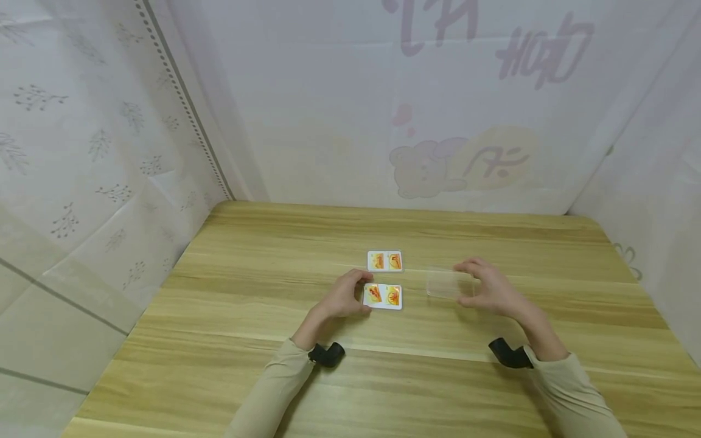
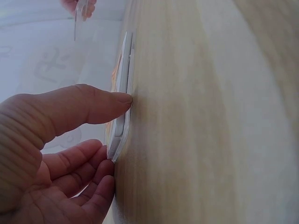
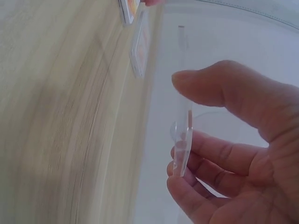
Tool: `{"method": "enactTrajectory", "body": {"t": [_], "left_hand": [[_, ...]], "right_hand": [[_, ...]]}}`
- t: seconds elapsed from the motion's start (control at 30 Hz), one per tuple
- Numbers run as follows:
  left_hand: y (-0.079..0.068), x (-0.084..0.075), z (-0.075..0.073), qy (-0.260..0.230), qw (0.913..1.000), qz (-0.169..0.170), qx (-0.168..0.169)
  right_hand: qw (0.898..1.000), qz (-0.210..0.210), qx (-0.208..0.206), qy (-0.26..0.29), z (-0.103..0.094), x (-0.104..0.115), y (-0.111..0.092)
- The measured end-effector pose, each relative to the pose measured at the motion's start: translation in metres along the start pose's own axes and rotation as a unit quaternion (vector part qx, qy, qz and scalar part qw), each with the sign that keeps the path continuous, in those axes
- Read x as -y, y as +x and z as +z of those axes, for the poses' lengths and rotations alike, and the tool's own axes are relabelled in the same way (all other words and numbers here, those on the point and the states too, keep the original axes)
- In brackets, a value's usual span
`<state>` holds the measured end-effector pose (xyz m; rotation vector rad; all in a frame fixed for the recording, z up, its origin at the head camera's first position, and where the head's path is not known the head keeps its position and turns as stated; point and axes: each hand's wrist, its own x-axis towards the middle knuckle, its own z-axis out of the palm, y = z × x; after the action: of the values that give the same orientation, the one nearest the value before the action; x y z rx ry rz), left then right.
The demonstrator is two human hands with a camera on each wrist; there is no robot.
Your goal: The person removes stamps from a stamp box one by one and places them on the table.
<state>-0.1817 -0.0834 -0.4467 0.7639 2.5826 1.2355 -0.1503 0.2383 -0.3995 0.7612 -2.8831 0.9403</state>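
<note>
Thumb and fingers of my left hand (image 1: pixel 344 297) hold opposite edges of a white-bordered stack of cards (image 1: pixel 382 296) with orange and yellow pictures. In the left wrist view the stack (image 2: pixel 122 88) sits in a shallow clear tray, low against the wooden table. My right hand (image 1: pixel 493 293) grips a clear plastic lid (image 1: pixel 446 284) by its edges, thumb on one side and fingers on the other. Seen from the right wrist, the lid (image 3: pixel 183 149) is edge-on and raised off the table. Behind the left hand's stack lies a second picture-card case (image 1: pixel 385 261).
The wooden table (image 1: pixel 263 243) reaches back to a pale printed curtain (image 1: pixel 306 121). Another patterned curtain (image 1: pixel 98 158) hangs on the left. Each wrist wears a black curved mount (image 1: pixel 328 354).
</note>
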Motion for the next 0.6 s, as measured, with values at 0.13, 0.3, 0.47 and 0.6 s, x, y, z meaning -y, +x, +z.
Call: {"method": "enactTrajectory", "body": {"t": [0.13, 0.3, 0.47, 0.6], "left_hand": [[0.000, 0.001, 0.000, 0.002, 1.0000, 0.002, -0.001], [0.000, 0.001, 0.000, 0.001, 1.0000, 0.005, -0.002], [0.000, 0.002, 0.001, -0.001, 1.0000, 0.002, 0.000], [0.000, 0.002, 0.001, 0.000, 1.0000, 0.002, 0.000]], "right_hand": [[1.000, -0.025, -0.008, -0.001, -0.001, -0.003, -0.003], [0.999, -0.040, -0.006, -0.003, -0.002, -0.008, -0.006], [0.999, -0.036, 0.001, 0.000, -0.006, -0.010, -0.010], [0.999, -0.038, -0.003, -0.002, -0.009, -0.012, -0.013]]}}
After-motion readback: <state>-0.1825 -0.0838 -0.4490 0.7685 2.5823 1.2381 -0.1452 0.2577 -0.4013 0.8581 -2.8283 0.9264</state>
